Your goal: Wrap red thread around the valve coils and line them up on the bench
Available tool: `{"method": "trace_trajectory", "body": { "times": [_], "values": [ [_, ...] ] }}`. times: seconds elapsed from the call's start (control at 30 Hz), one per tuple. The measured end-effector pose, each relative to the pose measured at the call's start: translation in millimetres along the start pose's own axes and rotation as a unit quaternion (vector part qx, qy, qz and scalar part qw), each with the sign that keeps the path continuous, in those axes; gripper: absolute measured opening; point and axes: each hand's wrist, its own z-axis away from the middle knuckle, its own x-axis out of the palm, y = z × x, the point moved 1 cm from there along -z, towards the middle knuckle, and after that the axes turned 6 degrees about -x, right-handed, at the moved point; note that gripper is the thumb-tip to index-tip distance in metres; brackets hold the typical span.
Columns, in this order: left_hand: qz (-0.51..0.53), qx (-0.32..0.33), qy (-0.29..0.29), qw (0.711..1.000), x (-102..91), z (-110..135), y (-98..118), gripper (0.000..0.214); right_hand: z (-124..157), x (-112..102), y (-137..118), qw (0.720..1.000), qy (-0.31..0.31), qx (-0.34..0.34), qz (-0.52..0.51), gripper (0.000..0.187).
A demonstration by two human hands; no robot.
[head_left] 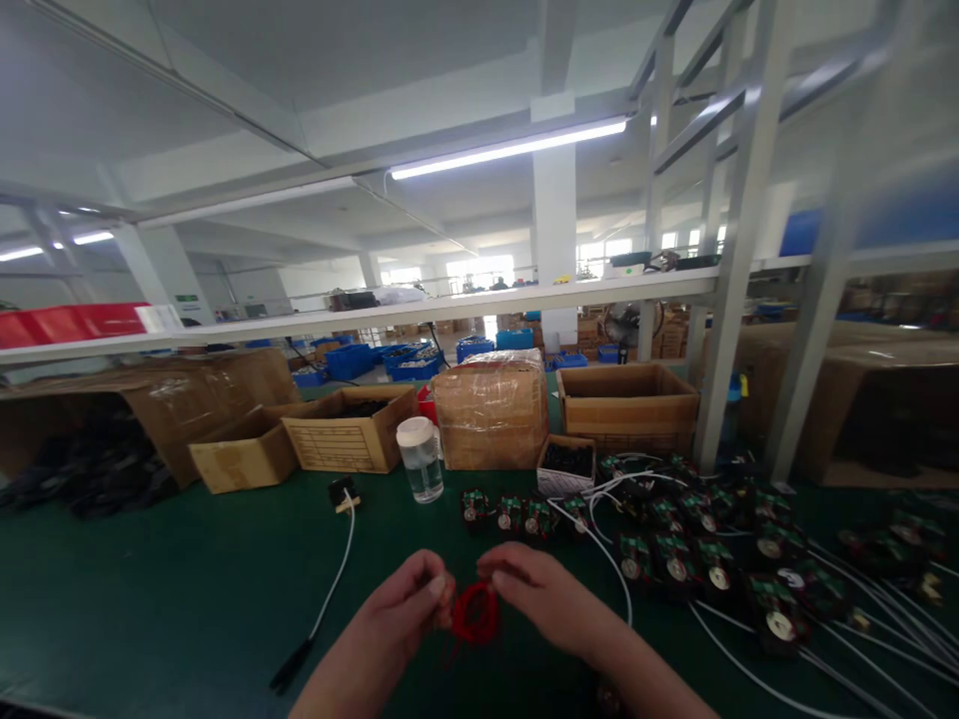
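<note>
1. A coil of red wire (476,627) is the clock's centre, twelve being straight ahead; it sits between the two hands, low over the green worktop (187,589), and is slightly blurred.
2. At nine o'clock, the left hand (409,604) has thumb and fingers pinched together on the coil's near edge.
3. At three, the right hand (550,591) has its fingers bent and its fingertips by the coil's upper edge; whether they grip the wire I cannot tell.
4. From twelve to one, a short row of small circuit assemblies (537,517) lies just beyond the hands.
5. At two to three, many similar assemblies form a spread-out cluster (674,557), with white cables (723,649) running among them.
6. At ten, a single black part (343,493) has a white lead (341,571) that ends in a dark tip.
7. At eleven stands a clear bottle (424,469) with a white lid.
8. At twelve, farther back, is a tape-covered carton (490,419); at one, a small box (567,481) of black pieces, with a larger open carton (627,414) behind it.
9. At eleven and ten, two more open cartons (345,444) stand side by side.
10. Beyond them, a long shelf (450,308) crosses above the worktop.
</note>
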Motion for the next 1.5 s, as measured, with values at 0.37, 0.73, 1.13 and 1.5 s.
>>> {"method": "trace_trajectory", "body": {
  "times": [0.37,0.73,1.13,1.5],
  "values": [
    [0.037,-0.029,-0.022,0.999,52.8,-7,-20,0.026,51,1,-3,0.955,-0.032,0.026,-0.293,0.058],
    [-0.319,0.053,0.057,0.945,69.0,-5,-8,0.012,64,-4,0,0.98,0.05,0.076,-0.179,0.036],
    [0.082,-0.022,-0.006,0.996,66.5,-21,-51,0.034,65,-20,-23,0.993,0.091,0.071,-0.006,0.011],
    [0.339,-0.165,-0.25,0.892,87.4,-26,-84,0.062,63,-45,-29,0.985,0.084,0.122,0.086,0.014]
  ]
}}
